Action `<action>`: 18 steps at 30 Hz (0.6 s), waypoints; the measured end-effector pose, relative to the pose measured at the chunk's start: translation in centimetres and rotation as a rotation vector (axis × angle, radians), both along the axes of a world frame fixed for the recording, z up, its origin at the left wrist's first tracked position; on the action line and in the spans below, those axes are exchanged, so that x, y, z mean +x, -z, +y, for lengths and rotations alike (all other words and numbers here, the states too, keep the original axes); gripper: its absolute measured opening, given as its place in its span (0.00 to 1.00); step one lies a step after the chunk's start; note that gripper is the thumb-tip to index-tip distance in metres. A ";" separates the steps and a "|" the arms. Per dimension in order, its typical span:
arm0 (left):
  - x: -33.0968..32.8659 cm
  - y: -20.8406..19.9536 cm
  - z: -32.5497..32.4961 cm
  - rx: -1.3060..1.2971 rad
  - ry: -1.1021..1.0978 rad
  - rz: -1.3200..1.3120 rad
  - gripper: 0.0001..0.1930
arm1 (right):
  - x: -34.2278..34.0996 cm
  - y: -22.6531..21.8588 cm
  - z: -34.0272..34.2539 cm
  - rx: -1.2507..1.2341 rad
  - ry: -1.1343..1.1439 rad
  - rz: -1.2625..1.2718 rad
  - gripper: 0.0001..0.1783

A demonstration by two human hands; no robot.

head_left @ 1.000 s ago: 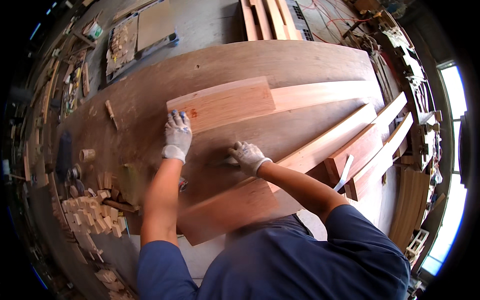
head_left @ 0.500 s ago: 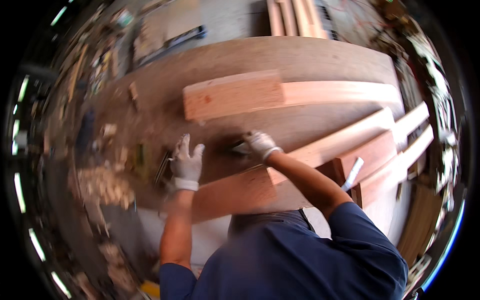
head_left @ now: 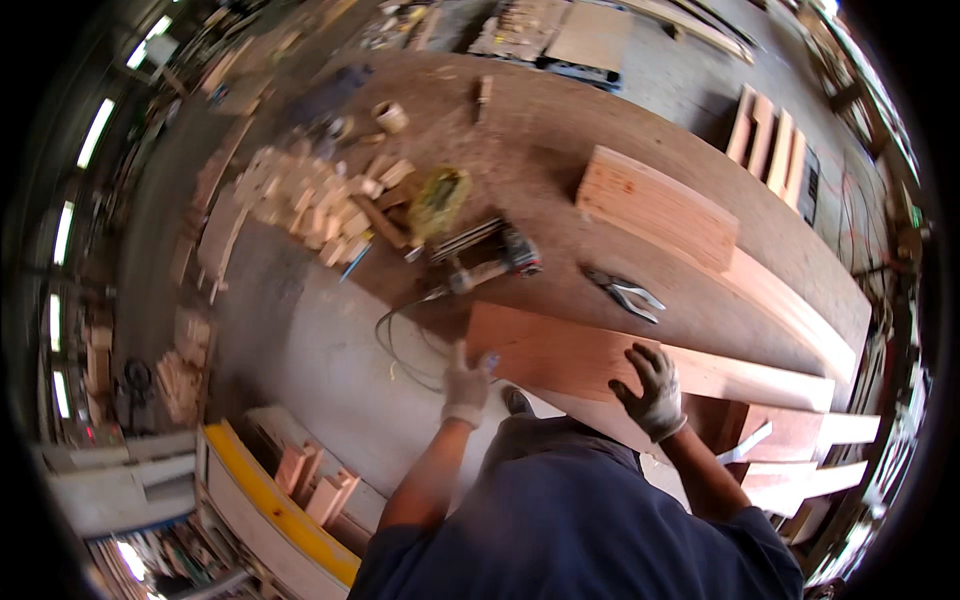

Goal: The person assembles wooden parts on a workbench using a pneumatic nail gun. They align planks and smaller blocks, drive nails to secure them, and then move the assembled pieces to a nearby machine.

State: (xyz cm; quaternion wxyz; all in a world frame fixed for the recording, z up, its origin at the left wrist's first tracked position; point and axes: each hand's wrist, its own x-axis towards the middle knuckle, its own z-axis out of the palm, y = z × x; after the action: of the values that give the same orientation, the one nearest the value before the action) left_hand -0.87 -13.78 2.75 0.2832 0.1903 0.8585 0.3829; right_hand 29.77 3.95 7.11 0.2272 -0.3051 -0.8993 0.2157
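Note:
A reddish wooden board (head_left: 540,345) lies along the near edge of the table, joined to a paler curved length (head_left: 750,375) on its right. My left hand (head_left: 465,388), in a pale glove and slightly blurred, is at the board's left end with thumb and finger apart. Gloved too, my right hand (head_left: 652,392) spreads its fingers over the board near the joint. Beyond it, pliers (head_left: 630,294) with their handles apart lie on the table. A nail gun (head_left: 485,258) with a hose rests left of them. Farther back is a second board (head_left: 655,210) with a curved piece.
Small wood blocks (head_left: 325,205) are heaped at the table's left, beside a yellowish plastic bag (head_left: 438,203). More boards (head_left: 775,430) are stacked at the near right. A yellow-edged bench (head_left: 275,500) stands at lower left. Several planks (head_left: 768,145) lie on the floor beyond.
The view has turned left, bringing the nail gun and blocks into clearer sight. My right hand has left the pliers for the near board. My left hand has come back to the board's end.

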 end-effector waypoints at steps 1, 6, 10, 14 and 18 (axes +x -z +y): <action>-0.3 1.2 -0.5 0.107 0.008 -0.062 0.35 | -1.3 0.0 -1.5 -0.036 -0.062 0.033 0.33; -1.3 5.0 -5.0 0.343 0.016 0.457 0.26 | -8.2 -0.7 -7.4 -0.150 -0.285 0.014 0.27; 0.3 4.4 -14.3 -0.094 0.063 0.246 0.25 | -13.3 -0.1 -10.2 -0.286 -0.473 0.030 0.21; 6.7 13.2 -29.1 -0.177 -0.369 -0.220 0.34 | -17.1 1.3 -11.5 -0.426 -0.804 -0.070 0.18; 21.2 15.4 -41.6 -0.412 -0.901 -0.334 0.32 | -21.5 2.1 -12.7 -0.401 -1.072 -0.162 0.13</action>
State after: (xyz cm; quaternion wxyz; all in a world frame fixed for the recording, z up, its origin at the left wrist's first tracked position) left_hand 20.34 -55.36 -12.65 0.2549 -0.3213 0.8560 0.3148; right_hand 8.30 -8.72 5.00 -0.0457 0.1404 -0.8845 0.4426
